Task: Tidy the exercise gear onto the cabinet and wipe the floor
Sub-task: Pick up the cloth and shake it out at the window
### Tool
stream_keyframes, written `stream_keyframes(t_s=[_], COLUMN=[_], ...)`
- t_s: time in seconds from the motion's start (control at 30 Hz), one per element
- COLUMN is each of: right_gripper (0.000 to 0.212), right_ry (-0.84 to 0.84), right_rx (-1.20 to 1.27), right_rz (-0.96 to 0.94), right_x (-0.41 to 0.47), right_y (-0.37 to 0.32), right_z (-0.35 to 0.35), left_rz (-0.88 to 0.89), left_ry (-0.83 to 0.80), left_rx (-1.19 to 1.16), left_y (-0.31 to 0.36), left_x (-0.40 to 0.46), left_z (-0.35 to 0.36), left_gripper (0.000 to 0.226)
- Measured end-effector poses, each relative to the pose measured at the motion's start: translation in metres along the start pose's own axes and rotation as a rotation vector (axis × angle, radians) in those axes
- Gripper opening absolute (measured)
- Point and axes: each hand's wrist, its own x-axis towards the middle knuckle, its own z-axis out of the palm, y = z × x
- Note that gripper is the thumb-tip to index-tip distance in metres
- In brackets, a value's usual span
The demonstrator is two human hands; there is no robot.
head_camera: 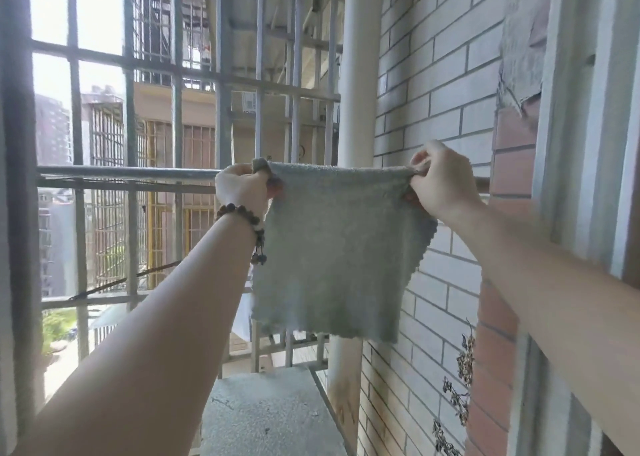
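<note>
Both hands up at mid-frame: the left hand [242, 187] and right hand [441, 180] each pinch a top corner of the grey cloth [334, 247], stretched along the rail [128, 172]. Looks like taking it for floor-wiping; next, lift it clear.

Count, as you see it: one grey-green cloth [332, 247]; two hands on it, your left hand [242, 187] and your right hand [441, 181], each pinching a top corner; one beaded bracelet [242, 218], on your left wrist; one horizontal rail [128, 172] behind the cloth; one white vertical pipe [358, 74]; one concrete ledge [263, 414] below; dried plant sprigs against the brick wall [433, 91], number unclear.
</note>
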Motion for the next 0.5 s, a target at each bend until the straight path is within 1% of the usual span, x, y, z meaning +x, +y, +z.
stream_keyframes(t_s=[0.13,0.23,0.3,0.33,0.37,0.4,0.47,0.5], right_gripper=[0.024,0.029,0.029,0.027,0.026,0.026,0.034,0.038], right_ry=[0.069,0.083,0.076,0.053,-0.004,-0.110,-0.354,-0.427], right_rx=[0.042,0.091,0.087,0.076,0.052,0.005,-0.126,-0.160], right_rz=[-0.010,-0.013,-0.015,-0.009,-0.006,-0.003,-0.010,-0.013], right_x=[0.036,0.060,0.073,0.078,0.083,0.088,0.091,0.091], right_y=[-0.001,0.000,-0.001,-0.001,0.000,0.001,0.002,0.002], right_z=[0.011,0.022,0.029,0.034,0.039,0.043,0.048,0.049], left_rz=[0.137,0.248,0.340,0.389,0.425,0.443,0.443,0.456], left_ry=[0.033,-0.028,-0.064,-0.121,-0.190,-0.274,-0.438,-0.466], left_rx=[0.071,0.120,0.238,0.346,0.485,0.657,0.976,1.064], left_y=[0.000,0.002,0.006,0.009,0.011,0.010,0.007,0.005], left_x=[0.034,0.062,0.074,0.077,0.079,0.083,0.092,0.095], left_z=[0.013,0.025,0.034,0.039,0.043,0.047,0.052,0.051], left_gripper=[0.024,0.021,0.023,0.022,0.020,0.019,0.033,0.041])
